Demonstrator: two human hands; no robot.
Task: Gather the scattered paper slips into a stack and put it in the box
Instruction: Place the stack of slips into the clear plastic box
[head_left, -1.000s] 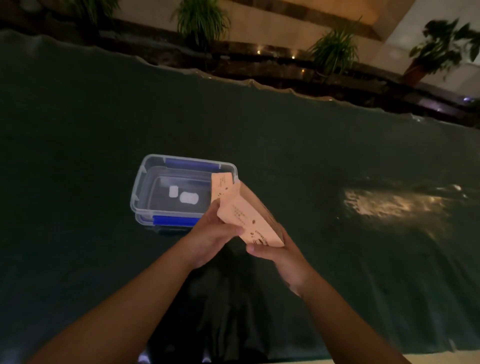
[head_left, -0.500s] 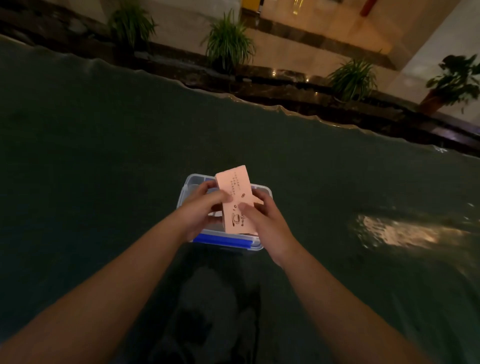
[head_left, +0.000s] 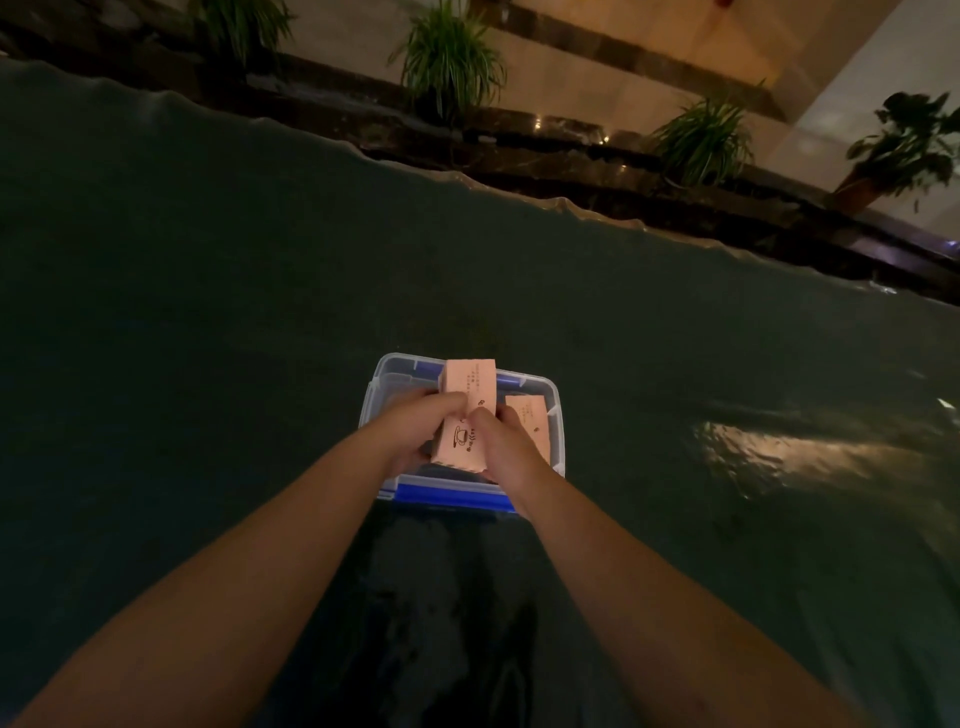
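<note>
A clear plastic box (head_left: 555, 410) with blue clips sits on the dark green tablecloth in front of me. Over it I hold a stack of pale pink paper slips (head_left: 466, 395) printed with a cup drawing, standing lengthwise away from me. My left hand (head_left: 415, 431) grips its left side and my right hand (head_left: 501, 447) its right side, thumbs on top. Another pink slip (head_left: 531, 415) shows just right of my right hand, inside the box; whether it rests on the box floor I cannot tell.
The dark green cloth (head_left: 208, 338) covers the whole table, with a bright light reflection (head_left: 779, 457) at the right. Beyond the table's far edge runs a dark stone ledge with several potted plants (head_left: 449, 62).
Both hands carried the slips from the box's right front to above the box and squared them into an upright stack. A second slip now shows to the right inside the box.
</note>
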